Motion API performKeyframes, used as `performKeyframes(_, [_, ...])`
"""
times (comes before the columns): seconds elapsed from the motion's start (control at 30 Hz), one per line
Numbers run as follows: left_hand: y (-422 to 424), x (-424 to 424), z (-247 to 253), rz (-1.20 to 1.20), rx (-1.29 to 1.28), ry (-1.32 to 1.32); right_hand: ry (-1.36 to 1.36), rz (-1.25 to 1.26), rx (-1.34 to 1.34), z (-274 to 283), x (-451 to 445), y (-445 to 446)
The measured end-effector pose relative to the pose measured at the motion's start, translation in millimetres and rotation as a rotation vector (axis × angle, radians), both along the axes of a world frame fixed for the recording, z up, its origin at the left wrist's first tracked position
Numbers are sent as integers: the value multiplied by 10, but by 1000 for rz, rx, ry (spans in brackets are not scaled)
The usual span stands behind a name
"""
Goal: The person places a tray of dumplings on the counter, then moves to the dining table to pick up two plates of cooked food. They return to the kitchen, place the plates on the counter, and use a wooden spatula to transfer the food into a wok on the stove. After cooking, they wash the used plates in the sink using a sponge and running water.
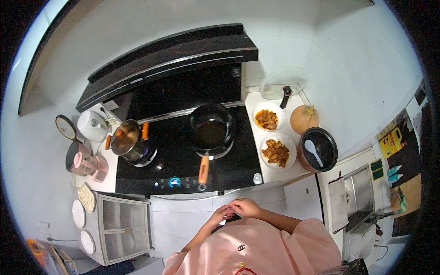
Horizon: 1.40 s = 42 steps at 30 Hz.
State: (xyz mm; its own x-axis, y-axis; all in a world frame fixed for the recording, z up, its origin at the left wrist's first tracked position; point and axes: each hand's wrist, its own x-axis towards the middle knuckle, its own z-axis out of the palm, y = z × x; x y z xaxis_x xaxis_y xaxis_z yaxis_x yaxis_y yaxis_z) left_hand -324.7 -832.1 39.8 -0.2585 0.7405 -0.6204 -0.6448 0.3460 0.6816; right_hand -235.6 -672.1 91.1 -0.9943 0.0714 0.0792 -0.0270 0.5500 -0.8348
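Note:
My left hand (pixel 221 214) and my right hand (pixel 246 207) meet in front of my waist, fingertips touching. Whether anything small is between the fingers cannot be made out. Beyond them is a black glass cooktop (pixel 165 144) with a lit display. On its right burner sits a dark wok (pixel 210 129), its wooden handle (pixel 203 170) pointing towards me. A steel pot (pixel 125 142) with orange-brown handles stands on the left burner. To the right, a white bowl (pixel 269 117) and a white plate (pixel 278 151) hold browned, saucy food.
A dark pot (pixel 321 161) with a white spoon (pixel 313 151) stands near a pumpkin (pixel 305 119). A glass lid (pixel 270 86) leans against the wall. At left are a pink blender (pixel 90 165), a white appliance (pixel 92 126) and a cabinet (pixel 125 230). A range hood (pixel 168 58) overhangs the cooktop.

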Motion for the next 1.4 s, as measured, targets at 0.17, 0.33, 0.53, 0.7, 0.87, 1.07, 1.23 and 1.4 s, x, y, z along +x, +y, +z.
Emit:
performKeyframes(0.17, [-708, -117, 31, 26, 28, 57, 6, 23, 8, 72, -128, -708])
performKeyframes(0.33, [-1636, -100, -148, 128, 7, 44, -91, 156, 83, -110, -231, -1432])
performKeyframes(0.53, [-2387, 32, -153, 225, -122, 3, -159, 276, 144, 15, -308, -1835])
performKeyframes(0.7, [-2388, -22, -320, 261, -120, 62, -238, 307, 225, -49, -256, -1727])
performKeyframes(0.87, [-2045, -94, -397, 242, -28, 163, -239, 268, 320, -10, -178, -1556])
performKeyframes(1.07, [-1671, -78, -323, 93, -2, 263, -252, 232, 315, -90, -7, -1336])
performKeyframes(1.23, [-1613, -62, -291, 95, -18, 299, -191, 180, 340, -159, 88, -1217])
performKeyframes(1.4, [-1611, -12, -406, 116, 31, 289, -188, 207, 359, -281, 68, -1117])
